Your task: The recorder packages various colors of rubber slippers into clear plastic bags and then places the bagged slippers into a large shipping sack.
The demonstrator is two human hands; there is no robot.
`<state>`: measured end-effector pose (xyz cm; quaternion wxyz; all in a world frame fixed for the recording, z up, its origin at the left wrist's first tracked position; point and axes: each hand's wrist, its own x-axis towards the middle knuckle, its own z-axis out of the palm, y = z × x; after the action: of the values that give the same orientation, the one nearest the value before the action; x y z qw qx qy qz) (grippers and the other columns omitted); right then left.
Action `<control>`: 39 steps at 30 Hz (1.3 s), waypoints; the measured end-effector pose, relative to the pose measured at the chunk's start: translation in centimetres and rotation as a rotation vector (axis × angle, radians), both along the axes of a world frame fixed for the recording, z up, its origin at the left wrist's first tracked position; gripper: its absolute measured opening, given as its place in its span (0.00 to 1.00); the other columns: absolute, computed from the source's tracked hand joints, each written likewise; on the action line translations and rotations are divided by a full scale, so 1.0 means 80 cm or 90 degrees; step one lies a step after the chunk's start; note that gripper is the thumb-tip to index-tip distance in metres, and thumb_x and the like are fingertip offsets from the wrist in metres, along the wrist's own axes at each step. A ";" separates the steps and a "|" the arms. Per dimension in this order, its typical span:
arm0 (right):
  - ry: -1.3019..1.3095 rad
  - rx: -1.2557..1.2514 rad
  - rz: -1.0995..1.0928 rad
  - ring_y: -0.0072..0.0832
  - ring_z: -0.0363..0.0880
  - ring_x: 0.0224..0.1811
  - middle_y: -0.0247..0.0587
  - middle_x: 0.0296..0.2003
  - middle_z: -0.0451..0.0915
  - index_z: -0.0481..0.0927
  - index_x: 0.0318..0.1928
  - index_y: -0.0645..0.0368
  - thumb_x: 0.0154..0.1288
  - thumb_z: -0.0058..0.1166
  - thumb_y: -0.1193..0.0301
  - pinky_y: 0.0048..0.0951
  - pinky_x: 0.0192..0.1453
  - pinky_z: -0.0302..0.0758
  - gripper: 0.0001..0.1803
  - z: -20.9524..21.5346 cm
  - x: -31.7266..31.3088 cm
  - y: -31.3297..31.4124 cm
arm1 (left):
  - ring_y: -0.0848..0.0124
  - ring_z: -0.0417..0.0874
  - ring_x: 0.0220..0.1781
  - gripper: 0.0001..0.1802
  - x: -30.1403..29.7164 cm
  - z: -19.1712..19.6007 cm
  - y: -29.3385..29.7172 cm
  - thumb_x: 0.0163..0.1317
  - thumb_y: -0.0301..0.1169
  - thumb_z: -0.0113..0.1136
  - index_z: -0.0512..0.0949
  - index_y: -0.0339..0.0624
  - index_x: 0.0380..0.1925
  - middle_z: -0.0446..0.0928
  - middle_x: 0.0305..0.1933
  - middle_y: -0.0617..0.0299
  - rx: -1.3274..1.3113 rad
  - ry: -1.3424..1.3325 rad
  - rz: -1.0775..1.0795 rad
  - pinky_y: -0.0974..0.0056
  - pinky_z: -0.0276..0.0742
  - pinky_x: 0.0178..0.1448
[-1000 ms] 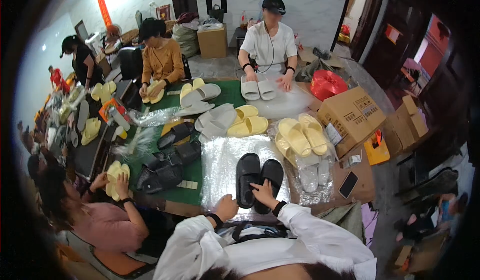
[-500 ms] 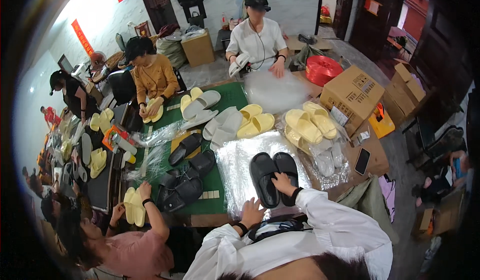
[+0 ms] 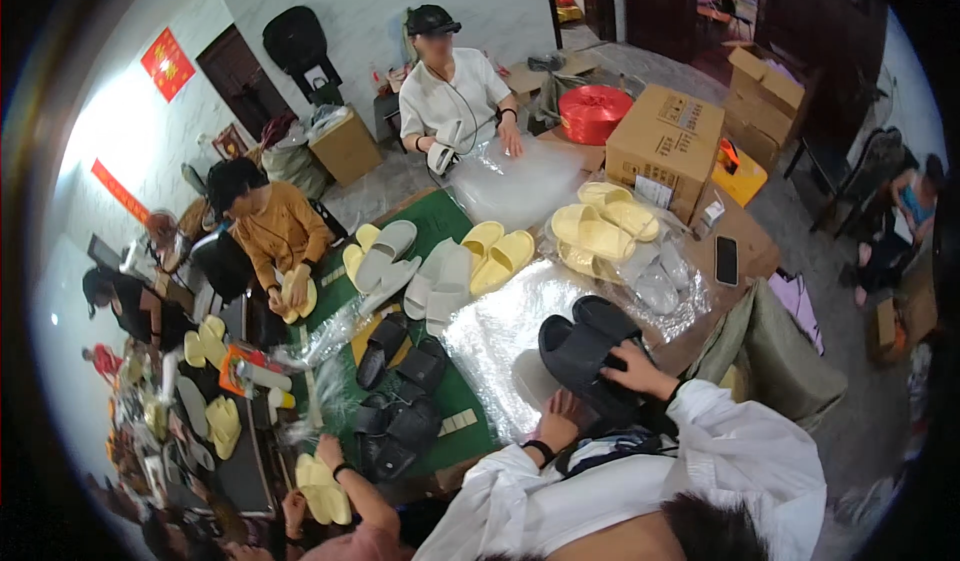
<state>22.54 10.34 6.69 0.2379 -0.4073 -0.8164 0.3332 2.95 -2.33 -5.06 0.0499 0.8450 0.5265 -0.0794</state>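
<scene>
Head view: right hand (image 3: 637,369) grips black slippers (image 3: 578,349); left hand (image 3: 558,421), hold unclear, at edge of plastic sheets (image 3: 490,333).

Black slippers (image 3: 578,359): matt, smooth moulded plastic. Clear film sheets (image 3: 492,329): glossy, wrinkled plastic. Red roll (image 3: 595,119): shiny plastic. Carton (image 3: 650,161): matt brown cardboard. Sack (image 3: 785,346): dull, coarse weave.

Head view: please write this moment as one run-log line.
right hand: holds black slipper pair | left hand: beside pair, contact unclear | nearby: clear plastic sheets, yellow slippers, brown carton, phone
</scene>
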 end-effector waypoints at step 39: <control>-0.082 -0.776 0.320 0.13 0.68 0.22 0.25 0.24 0.74 0.78 0.34 0.60 0.55 0.47 0.73 0.16 0.25 0.63 0.08 -0.034 0.038 0.114 | 0.50 0.76 0.37 0.23 -0.055 0.095 0.047 0.58 0.30 0.49 0.66 0.39 0.55 0.75 0.36 0.44 0.159 -0.560 0.340 0.52 0.70 0.40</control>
<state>25.58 19.47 3.95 -0.1692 -0.2854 -0.5641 0.7561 -1.47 1.45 2.55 0.1834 0.6343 0.6584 0.3613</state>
